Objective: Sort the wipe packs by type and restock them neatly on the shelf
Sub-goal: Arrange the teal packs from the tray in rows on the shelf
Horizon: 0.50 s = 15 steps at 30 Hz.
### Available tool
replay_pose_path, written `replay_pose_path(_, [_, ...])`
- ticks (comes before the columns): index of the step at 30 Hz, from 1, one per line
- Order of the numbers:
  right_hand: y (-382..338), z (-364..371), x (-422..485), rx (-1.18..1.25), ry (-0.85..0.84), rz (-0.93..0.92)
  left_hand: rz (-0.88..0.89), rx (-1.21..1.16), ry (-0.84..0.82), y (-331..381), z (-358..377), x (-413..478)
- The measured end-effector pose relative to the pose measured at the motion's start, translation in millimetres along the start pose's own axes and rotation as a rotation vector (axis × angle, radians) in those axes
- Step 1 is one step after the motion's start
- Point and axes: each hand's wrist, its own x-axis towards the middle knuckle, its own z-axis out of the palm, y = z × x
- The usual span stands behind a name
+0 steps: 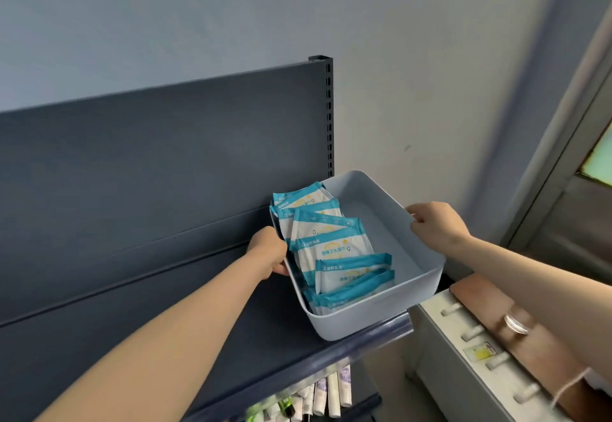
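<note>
A pale blue plastic bin (374, 317) stands at the right end of the dark shelf (172, 315). Several white and teal wipe packs (328, 249) lean in a row along the bin's left half; its right half is bare. My left hand (270, 251) grips the bin's left wall from outside. My right hand (437, 224) pinches the bin's right rim near the far corner. All the packs look like the same type.
The shelf's dark back panel (159, 156) and its slotted upright (328, 116) rise behind the bin. A lower shelf holds tubes and small bottles (318, 398). To the right stands a white cabinet (463, 365) with a brown board on top.
</note>
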Motion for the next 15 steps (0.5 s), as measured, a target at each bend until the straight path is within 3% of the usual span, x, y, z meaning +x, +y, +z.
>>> replay_pose_path(15, [38.8, 31.1, 31.7, 0.112, -0.091, -0.063, -0.062, 0.136, 0.147, 10.8, 36.6, 7.6])
